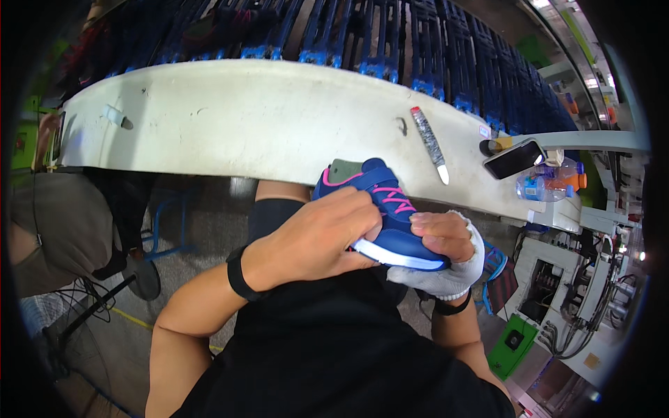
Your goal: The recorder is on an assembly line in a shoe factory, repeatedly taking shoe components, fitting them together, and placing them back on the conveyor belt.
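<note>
A navy blue sneaker [403, 224] with pink laces, a pink collar lining and a white sole is held in front of my body at the table's near edge, its toe toward the right. A grey-green piece [344, 169] shows in its opening. My left hand [317, 233], bare with a black wristband, is closed on the side of the sneaker, fingertips near the sole edge. In a white glove with bare fingertips, my right hand [449, 252] grips the toe, fingers on top and the gloved thumb under the sole.
On the curved white table [230, 111] lie a knife-like tool [428, 139] with a wrapped handle, a smartphone [514, 159], plastic bottles [547, 184] and a small pale tube [117, 116]. Blue slatted racks [376, 38] run behind it. Another person's leg [66, 230] is at left, machinery [557, 279] at right.
</note>
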A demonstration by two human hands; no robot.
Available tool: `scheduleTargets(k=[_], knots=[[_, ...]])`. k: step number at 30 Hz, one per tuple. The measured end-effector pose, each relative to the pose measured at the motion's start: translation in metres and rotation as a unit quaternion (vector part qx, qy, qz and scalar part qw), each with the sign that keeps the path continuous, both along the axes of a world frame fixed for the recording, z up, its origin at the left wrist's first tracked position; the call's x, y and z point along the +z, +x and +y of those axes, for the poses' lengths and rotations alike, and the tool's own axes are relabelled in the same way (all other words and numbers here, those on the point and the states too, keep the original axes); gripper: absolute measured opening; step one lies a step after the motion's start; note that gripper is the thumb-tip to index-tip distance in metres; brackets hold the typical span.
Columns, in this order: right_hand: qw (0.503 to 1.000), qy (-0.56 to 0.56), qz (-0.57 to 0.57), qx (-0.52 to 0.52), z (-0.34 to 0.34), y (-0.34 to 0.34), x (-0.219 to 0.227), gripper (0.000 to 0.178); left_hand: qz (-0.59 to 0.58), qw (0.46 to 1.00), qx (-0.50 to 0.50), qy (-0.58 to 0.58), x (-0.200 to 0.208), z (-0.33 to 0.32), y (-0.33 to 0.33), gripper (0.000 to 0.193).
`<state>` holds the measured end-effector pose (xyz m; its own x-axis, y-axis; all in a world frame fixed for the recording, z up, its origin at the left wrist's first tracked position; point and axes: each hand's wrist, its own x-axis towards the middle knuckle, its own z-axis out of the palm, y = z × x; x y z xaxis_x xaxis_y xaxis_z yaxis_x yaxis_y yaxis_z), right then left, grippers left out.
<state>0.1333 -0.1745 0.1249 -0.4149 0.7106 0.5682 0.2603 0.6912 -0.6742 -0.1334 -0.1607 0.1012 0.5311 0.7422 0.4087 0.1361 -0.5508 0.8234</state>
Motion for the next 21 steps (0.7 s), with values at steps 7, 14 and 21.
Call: scheduleTargets(k=[7, 14, 21], knots=[[0.998, -0.016, 0.039, 0.036, -0.002, 0.010, -0.011, 0.074, 0.063, 0.997, -0.021, -0.034, -0.012, 0.008, 0.003, 0.057], [0.981, -0.035, 0.173, 0.076, -0.005, 0.008, -0.037, 0.088, 0.026, 0.998, 0.021, -0.053, -0.021, -0.010, -0.014, 0.051], [0.940, -0.097, 0.324, -0.056, -0.007, -0.008, -0.040, 0.041, 0.208, 0.957, 0.198, 0.050, -0.053, -0.017, -0.046, 0.036]])
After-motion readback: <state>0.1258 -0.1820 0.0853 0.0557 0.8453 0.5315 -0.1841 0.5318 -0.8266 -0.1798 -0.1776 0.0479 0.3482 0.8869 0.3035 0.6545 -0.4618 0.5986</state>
